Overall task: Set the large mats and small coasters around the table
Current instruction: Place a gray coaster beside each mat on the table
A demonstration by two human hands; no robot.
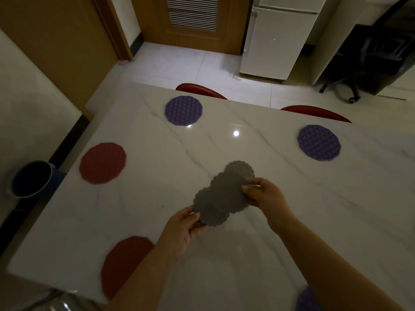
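We look down on a white marble-veined tabletop [314,187], the largest element. Beyond its far edge stand a white refrigerator [276,41] and two red chairs [199,89] [314,112], both pushed in against that edge. A dark bin [31,178] sits on the floor off the left side.

Five large round mats lie flat on the tabletop. The left red mat [102,163] and the near red mat [121,263] follow the left edge. The far-left purple mat [183,110] and the far-right purple mat [318,142] each face one chair. A third purple mat [306,299] is cut off by the lower frame edge.

Near the middle of the tabletop we see the small grey coasters [222,194]. They have scalloped edges and are fanned into an overlapping row. We cannot tell whether they touch the surface.

The left grip [182,230], a bare hand, pinches the nearest coaster at its lower edge. The right grip [265,194], also bare, pinches the fan's right side, thumb on top.
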